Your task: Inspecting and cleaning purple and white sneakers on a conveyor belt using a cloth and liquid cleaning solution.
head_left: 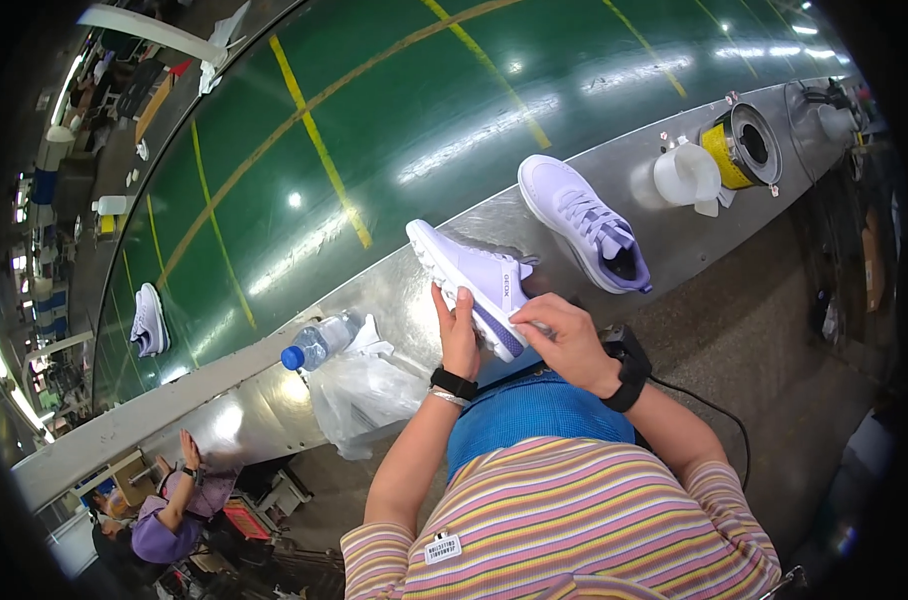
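Both your hands are on one lavender running shoe (482,278), at the near edge of the metal table (239,418), toe up-left, sole tilted left. Left hand (460,338) clamped around the sole, some fingers hidden behind it. Right hand (571,343) at the heel; can't tell if its fingertips pinch or just touch. Heel collar partly covered. Lettering on the shoe's side and your striped shirt's tag (442,548). Second lavender shoe (586,228) just right. Yellow-labelled can (722,155): print too small. Clear bag (359,400): contents unclear. Frame corners black.
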Action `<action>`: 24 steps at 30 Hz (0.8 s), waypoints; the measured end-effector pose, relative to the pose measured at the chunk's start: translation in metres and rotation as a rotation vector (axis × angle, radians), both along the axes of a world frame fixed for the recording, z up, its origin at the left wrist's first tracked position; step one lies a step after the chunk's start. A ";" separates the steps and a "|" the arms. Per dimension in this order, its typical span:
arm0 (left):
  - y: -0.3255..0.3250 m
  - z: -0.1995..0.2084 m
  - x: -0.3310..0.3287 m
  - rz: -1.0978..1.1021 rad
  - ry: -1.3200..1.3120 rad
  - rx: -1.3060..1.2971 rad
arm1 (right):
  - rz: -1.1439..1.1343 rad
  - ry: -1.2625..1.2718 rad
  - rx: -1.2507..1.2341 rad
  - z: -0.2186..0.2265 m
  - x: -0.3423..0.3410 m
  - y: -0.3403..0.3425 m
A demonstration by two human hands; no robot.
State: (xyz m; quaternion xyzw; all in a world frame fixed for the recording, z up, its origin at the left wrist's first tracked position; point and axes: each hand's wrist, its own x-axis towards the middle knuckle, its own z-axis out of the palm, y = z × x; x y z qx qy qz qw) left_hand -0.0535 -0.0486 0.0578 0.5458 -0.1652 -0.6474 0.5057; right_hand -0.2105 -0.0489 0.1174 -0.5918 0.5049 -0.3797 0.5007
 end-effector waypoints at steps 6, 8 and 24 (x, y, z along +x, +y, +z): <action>0.005 -0.008 0.000 0.060 0.079 -0.011 | 0.058 0.278 -0.096 -0.024 0.021 -0.006; 0.007 -0.010 0.002 0.092 0.090 0.013 | 0.048 0.273 -0.073 -0.028 0.020 -0.003; 0.007 -0.010 -0.002 0.122 0.096 0.035 | 0.099 0.335 -0.078 -0.025 0.036 -0.027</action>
